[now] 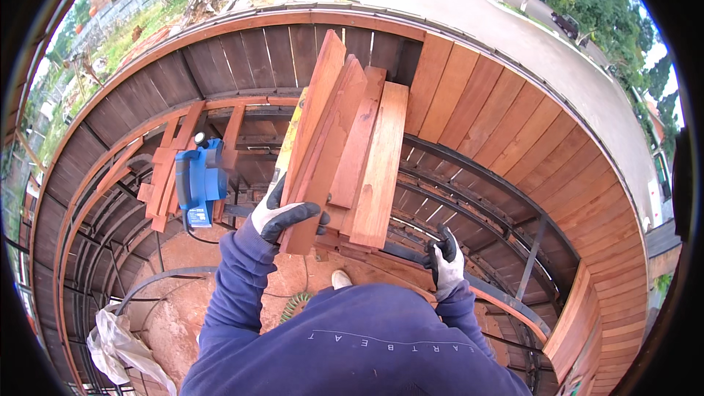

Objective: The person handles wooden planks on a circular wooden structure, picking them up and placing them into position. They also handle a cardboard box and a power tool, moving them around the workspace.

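Observation:
My left hand (282, 220), in a white glove with dark fingers, is closed around the lower end of a reddish wooden board (317, 125). The board stands tilted on edge, its far end pointing away from me. Beside it several more boards lie in a stack, among them a lighter plank (381, 169) on the right side. A yellow strip (291, 136) shows along the left edge of the held board. My right hand (445, 262), gloved the same way, is raised to the right of the stack with its index finger and thumb apart, holding nothing that I can see.
To the left a blue power planer (202, 180) rests on another pile of boards (163, 183). A curved dark metal frame surrounds me, its right side covered with wooden slats (528, 125). A green coiled hose (295, 306) and a white plastic bag (125, 348) lie lower down.

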Demonstrator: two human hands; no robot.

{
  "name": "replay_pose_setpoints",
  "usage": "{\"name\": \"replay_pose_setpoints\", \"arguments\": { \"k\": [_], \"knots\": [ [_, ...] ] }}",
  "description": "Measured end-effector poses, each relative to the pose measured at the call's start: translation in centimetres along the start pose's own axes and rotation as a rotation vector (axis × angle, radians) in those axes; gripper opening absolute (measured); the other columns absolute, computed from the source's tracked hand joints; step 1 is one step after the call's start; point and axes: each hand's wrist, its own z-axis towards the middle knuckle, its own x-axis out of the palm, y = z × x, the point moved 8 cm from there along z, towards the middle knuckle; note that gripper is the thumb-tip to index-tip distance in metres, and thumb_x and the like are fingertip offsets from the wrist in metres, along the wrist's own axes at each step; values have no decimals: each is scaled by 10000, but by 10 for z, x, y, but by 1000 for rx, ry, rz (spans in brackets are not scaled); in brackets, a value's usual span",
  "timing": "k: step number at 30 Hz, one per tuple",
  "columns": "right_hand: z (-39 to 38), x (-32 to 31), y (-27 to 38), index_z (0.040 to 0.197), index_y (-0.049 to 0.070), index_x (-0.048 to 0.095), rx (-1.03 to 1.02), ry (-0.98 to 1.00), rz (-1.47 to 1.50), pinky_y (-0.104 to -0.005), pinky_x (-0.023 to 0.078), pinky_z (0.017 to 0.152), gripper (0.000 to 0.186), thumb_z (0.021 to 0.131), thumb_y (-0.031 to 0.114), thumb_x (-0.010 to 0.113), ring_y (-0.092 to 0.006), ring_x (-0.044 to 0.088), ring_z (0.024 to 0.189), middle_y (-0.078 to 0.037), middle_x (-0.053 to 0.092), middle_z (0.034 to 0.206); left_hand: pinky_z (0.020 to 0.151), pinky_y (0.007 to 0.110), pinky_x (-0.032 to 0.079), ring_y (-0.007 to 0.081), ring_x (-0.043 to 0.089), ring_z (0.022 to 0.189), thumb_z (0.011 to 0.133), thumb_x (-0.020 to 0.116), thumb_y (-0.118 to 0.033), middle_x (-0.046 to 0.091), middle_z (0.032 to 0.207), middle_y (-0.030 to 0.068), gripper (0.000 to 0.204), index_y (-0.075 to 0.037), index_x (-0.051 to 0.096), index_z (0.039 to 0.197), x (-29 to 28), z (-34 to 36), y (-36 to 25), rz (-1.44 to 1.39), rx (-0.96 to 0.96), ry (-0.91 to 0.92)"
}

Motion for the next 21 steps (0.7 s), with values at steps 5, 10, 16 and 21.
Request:
{"name": "replay_pose_setpoints", "arguments": {
  "k": [5,10,16,21],
  "knots": [
    [0,-10,9,1395,34,390,-117,69,-70,-220,492,587,510,923,92,572,-82,564,676,-41,592,886,790,357,557,227,640,932,799,681,-63,579,1129,148,751,-45,288,1438,4,16,24,264,-53,35],
    [1,-13,23,1408,37,370,-68,167,-20,-234,502,625,538,918,102,582,-114,593,704,-67,592,895,785,360,563,199,627,947,792,713,-80,571,1166,135,767,-46,298,1437,22,11,37,445,-238,52],
    [1,60,116,1401,49,379,-29,561,191,-276,512,731,485,957,150,543,-141,602,865,-91,608,1061,803,425,566,340,663,925,815,664,-103,632,1066,197,538,18,455,1295,77,-6,53,-254,-321,2],
    [10,97,143,1247,32,491,102,533,416,-314,517,824,356,961,239,537,-156,599,1002,-86,607,1097,854,469,539,386,635,996,815,616,-202,609,1102,281,584,83,432,1291,150,-21,99,-607,-391,237]
  ]
}}
